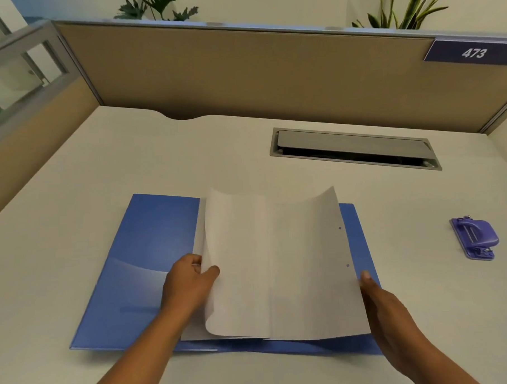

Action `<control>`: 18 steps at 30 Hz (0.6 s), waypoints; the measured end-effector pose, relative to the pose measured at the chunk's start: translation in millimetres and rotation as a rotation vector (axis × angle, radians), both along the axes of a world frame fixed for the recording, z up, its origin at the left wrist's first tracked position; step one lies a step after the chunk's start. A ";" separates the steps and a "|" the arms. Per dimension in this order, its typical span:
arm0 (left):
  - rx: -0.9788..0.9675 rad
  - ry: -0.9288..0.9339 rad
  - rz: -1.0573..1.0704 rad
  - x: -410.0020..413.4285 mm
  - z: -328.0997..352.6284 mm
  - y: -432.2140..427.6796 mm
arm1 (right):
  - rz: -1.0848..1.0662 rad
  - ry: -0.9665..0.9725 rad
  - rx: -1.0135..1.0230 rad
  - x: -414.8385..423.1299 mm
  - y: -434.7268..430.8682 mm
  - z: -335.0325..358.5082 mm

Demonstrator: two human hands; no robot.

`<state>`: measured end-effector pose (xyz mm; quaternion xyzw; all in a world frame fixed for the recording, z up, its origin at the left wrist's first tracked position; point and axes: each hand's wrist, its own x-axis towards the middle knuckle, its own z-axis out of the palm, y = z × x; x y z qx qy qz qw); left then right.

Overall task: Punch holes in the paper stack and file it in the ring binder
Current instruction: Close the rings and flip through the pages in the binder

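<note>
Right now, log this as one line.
stage: filing; left hand: pinches paper stack; right hand: holds punched edge; ring binder: open underneath; hole punch: apart, right

Both forearms reaching forward, left hand (189, 281) pinching paper stack (278, 263) edge, right hand (388, 310) holding opposite edge

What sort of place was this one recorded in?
Likely an office cubicle: a fabric partition with a number plate reading 473, behind a desk with a cable hatch.
</note>
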<state>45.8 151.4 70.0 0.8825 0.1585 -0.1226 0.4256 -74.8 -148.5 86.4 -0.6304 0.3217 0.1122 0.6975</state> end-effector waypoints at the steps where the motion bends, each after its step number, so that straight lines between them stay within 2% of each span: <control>1: 0.016 0.008 -0.007 -2.6 -4.5 1.1 | 0.004 0.014 0.011 -2.8 0.3 -2.5; 4: 0.052 -0.015 0.008 -8.0 -11.9 -0.9 | 0.117 -0.087 -0.064 -7.4 1.1 -13.3; 9: 0.057 -0.031 0.061 -10.7 -17.2 -0.2 | 0.457 -0.276 -0.275 4.6 16.3 -17.2; 11: 0.113 -0.051 0.044 -11.2 -16.9 1.7 | 0.551 -0.323 -0.360 11.8 26.5 -15.4; 13: 0.185 -0.068 0.045 -10.9 -14.5 5.0 | 0.641 -0.359 -0.428 17.9 37.4 -14.0; 18: 0.195 -0.116 0.092 -8.8 -12.1 15.8 | 0.758 -0.369 -0.465 30.8 64.6 -10.9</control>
